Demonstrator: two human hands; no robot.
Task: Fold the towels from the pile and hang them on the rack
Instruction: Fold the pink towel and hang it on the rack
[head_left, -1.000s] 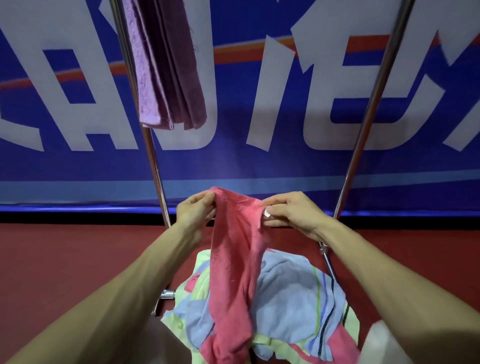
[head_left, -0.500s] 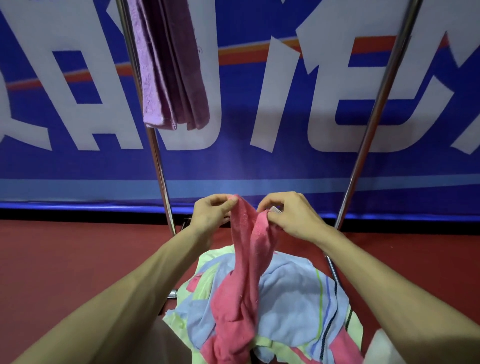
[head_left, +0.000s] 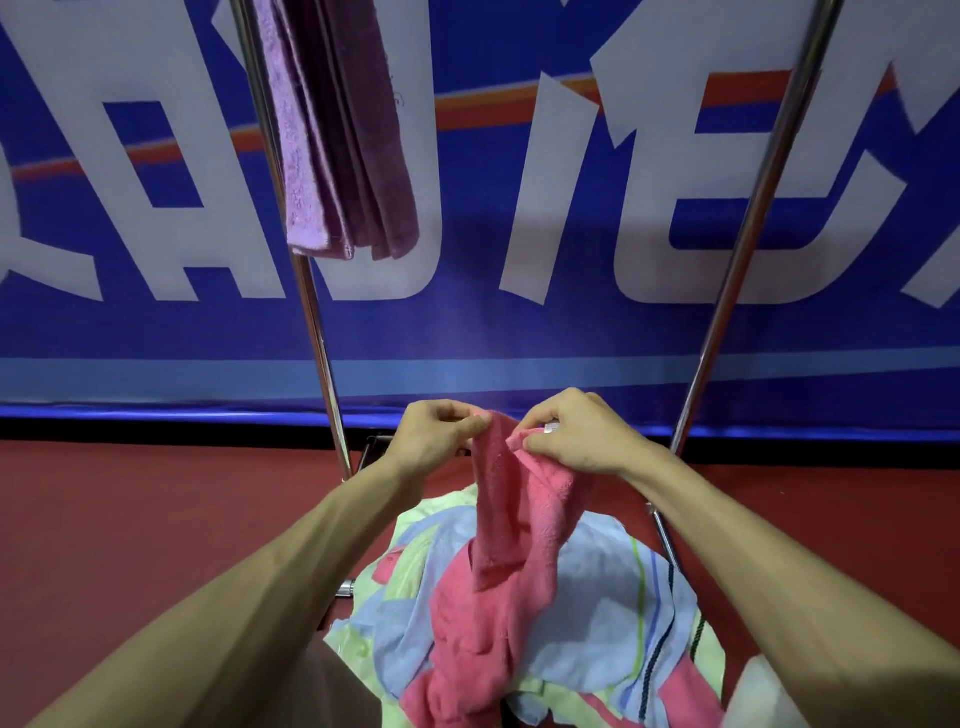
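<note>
Head view, looking forward and down. Just below the centre of the frame, the left hand (head_left: 436, 436) and the right hand (head_left: 582, 436) are raised close together, each pinching the top edge of a pink towel (head_left: 498, 519) between thumb and curled fingers. The left hand grips the edge at the towel's 10 o'clock corner, and the right hand clamps a bunched fold at its 2 o'clock corner. A small white tag (head_left: 550, 427) shows by the right thumb; whether it is sewn to this towel is hard to tell.

The pink towel hangs crumpled and unfolded from the two grips. Its lower end trails down toward 6 o'clock onto the pile (head_left: 597, 597), a loose heap of pale blue, pale green, striped and pink cloths at the bottom of the frame.

The rack (head_left: 727, 291) appears as two shiny metal poles that rise from behind the pile, one toward 11 o'clock and the other toward 1 o'clock. A folded purple towel (head_left: 337, 130) hangs at 11 o'clock, just beside the left pole, with its lower edge well above the hands.

A blue banner (head_left: 519, 338) with large white letters fills the upper half of the frame. The floor (head_left: 156, 519) at 9 and 3 o'clock is dark red.
</note>
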